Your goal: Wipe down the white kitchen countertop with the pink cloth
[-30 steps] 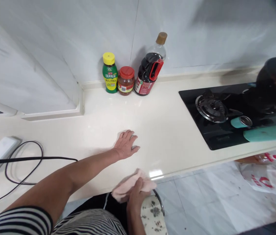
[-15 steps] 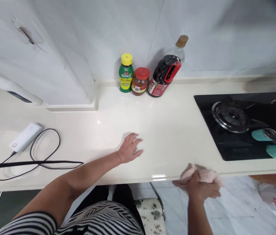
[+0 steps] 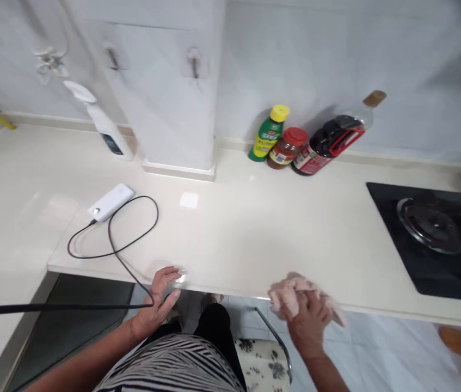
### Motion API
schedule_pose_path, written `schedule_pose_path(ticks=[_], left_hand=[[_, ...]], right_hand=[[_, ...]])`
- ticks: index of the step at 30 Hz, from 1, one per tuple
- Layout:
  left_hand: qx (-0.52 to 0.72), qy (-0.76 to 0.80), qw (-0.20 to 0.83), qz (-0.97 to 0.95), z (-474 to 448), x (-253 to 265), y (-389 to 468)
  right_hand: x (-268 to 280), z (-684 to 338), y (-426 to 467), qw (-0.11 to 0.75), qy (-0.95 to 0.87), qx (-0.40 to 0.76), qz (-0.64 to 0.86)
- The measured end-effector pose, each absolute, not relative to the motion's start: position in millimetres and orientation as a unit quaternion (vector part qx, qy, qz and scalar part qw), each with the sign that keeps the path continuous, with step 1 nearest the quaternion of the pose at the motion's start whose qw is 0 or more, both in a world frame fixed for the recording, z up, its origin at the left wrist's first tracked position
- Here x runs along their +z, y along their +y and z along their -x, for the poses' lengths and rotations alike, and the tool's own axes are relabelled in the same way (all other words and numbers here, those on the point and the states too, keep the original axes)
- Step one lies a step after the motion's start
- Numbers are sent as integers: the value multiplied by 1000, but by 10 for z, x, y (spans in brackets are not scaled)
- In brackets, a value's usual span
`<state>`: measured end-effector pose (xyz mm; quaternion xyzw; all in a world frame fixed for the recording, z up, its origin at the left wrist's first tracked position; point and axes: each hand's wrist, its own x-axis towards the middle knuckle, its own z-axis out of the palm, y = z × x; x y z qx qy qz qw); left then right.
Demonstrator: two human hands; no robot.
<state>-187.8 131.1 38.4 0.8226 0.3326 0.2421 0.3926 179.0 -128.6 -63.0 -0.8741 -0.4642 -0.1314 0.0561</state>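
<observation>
A pale pink cloth (image 3: 286,294) is bunched in my right hand (image 3: 307,321), at the front edge of the cream countertop (image 3: 230,234). Part of the cloth hangs out to the right of my fingers. My left hand (image 3: 160,299) is at the counter's front edge further left, fingers apart and holding nothing. A black cable (image 3: 136,239) passes across that hand or just above it; I cannot tell if they touch. The cable runs to a white power bank (image 3: 111,202) lying on the counter.
Against the wall stand a green bottle with a yellow cap (image 3: 268,136), a red-lidded jar (image 3: 287,149) and a large dark sauce bottle (image 3: 328,142). A black gas stove (image 3: 418,272) is at the right. A white handheld device (image 3: 105,128) leans by the pillar. Below is a floral-seated chair (image 3: 260,362).
My view has swung left. My left hand has drawn back from the countertop to its front edge. My right hand, still gripping the cloth, has moved left along the edge.
</observation>
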Motion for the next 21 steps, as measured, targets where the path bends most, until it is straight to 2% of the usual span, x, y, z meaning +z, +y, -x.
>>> schedule_pose_path(ticks=[6,10,16,21], left_hand=[[271,428,341,-792,2853,465,1277],[261,481,351,-760,3352,474,1166],[267,542,366,-708,3653,402,951],[251,591,406,-650,3532,469,939]], right_hand=[[-354,-220,-142,77,-601,-8,796],[-89,700,695,46,-690,96,716],[36,1699,1488,50,-800,97,589],[28,1574,1420,64,-825,99,553]])
